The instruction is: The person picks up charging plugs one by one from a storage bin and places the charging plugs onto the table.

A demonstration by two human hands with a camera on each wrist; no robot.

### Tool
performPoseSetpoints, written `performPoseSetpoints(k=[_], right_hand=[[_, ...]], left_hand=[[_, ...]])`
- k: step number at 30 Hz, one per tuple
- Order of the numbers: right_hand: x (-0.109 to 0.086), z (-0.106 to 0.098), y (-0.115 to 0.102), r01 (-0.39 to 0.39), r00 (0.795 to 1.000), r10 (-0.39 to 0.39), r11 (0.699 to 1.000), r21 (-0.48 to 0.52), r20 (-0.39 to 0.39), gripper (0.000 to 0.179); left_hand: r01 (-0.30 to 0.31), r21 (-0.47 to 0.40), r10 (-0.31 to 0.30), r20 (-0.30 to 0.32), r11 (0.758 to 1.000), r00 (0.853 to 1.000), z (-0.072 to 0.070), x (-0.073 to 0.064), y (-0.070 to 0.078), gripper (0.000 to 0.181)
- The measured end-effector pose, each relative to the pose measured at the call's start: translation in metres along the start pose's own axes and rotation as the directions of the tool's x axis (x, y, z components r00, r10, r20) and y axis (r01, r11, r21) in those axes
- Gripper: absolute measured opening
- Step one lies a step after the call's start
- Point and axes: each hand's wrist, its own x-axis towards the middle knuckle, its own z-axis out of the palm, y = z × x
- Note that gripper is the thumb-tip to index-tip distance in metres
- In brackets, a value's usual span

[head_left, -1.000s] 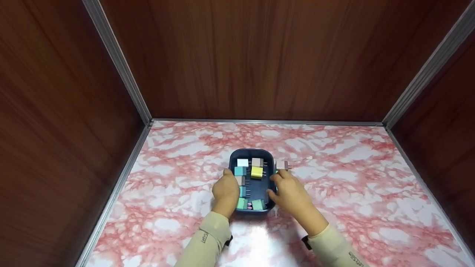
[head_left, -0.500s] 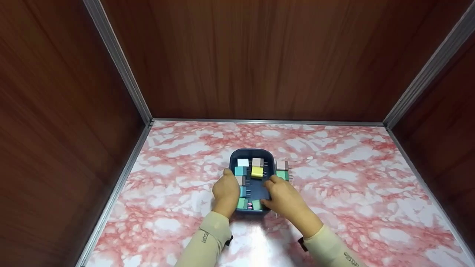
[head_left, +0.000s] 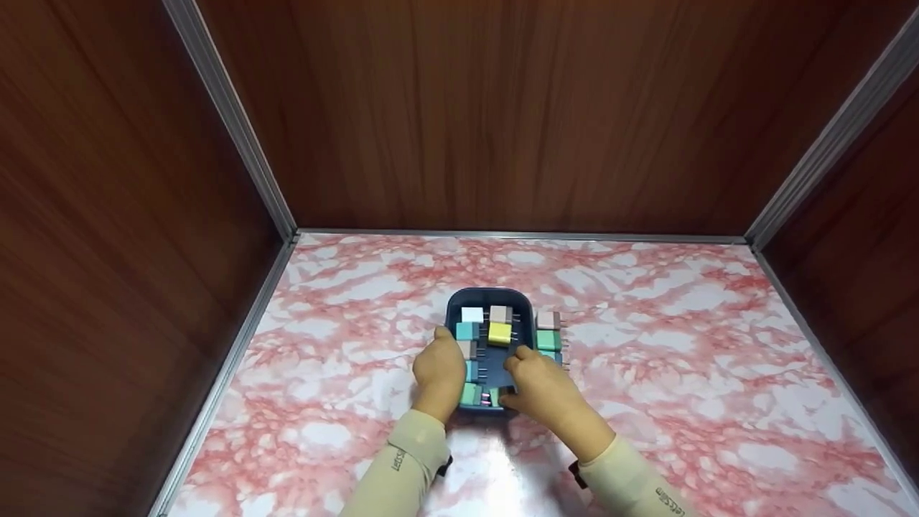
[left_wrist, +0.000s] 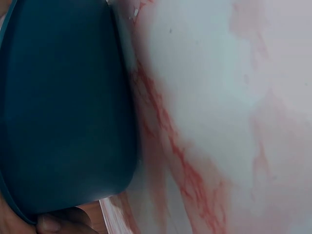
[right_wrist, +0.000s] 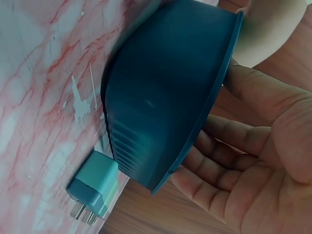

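Note:
A dark blue box (head_left: 491, 293) holds several two-pronged charger plugs in rows. My left hand (head_left: 439, 370) grips the box's left rim; its fingertips curl beneath the rim in the left wrist view. My right hand (head_left: 542, 391) reaches over the right rim, thumb at a green charger plug (head_left: 494, 397) in the near right corner, fingers apart from the thumb. In the right wrist view, the rim hides the fingertips of the right hand (right_wrist: 258, 161). A yellow charger plug (head_left: 500, 334) and a beige charger plug (head_left: 500, 314) lie farther back in the box.
Right of the box stand a pinkish charger plug (head_left: 548, 320), a green charger plug (head_left: 548, 339) and a partly hidden blue charger plug (head_left: 552, 356), prongs pointing right. The red-and-white marbled table (head_left: 682, 345) is bounded by brown wood-grain panels (head_left: 502, 129) in metal frames.
My right hand has moved nearer and left into the box, with its thumb reaching the green charger plug. This uncovers the charger plugs right of the box. My left hand keeps its place.

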Motion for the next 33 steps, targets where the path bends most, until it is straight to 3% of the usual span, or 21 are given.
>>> performPoseSetpoints(k=[9,17,25,33], right_hand=[[0.0004,0.0008,-0.0021,0.023,1.000,-0.023,0.999,-0.026,-0.013,0.037],[-0.0007,0.0043,0.0002,0.073,0.995,-0.075,0.997,-0.023,-0.070,0.028],[0.0012,0.0029,-0.0002,0.083,0.997,-0.083,0.996,0.014,-0.009,0.030],[0.0055,0.0033,-0.0012,0.053,0.997,-0.057,0.997,0.061,0.054,0.023]], left_hand=[[-0.003,-0.006,0.003,0.002,1.000,1.000,-0.0004,-0.0010,0.0010,0.008],[0.017,-0.033,-0.017,-0.004,0.999,1.000,-0.0023,-0.0012,0.0018,0.007],[0.013,-0.014,-0.013,0.028,1.000,1.000,-0.0017,-0.0014,0.0014,0.008],[0.014,-0.022,-0.014,0.009,1.000,1.000,-0.0003,-0.0005,0.0016,0.008]])
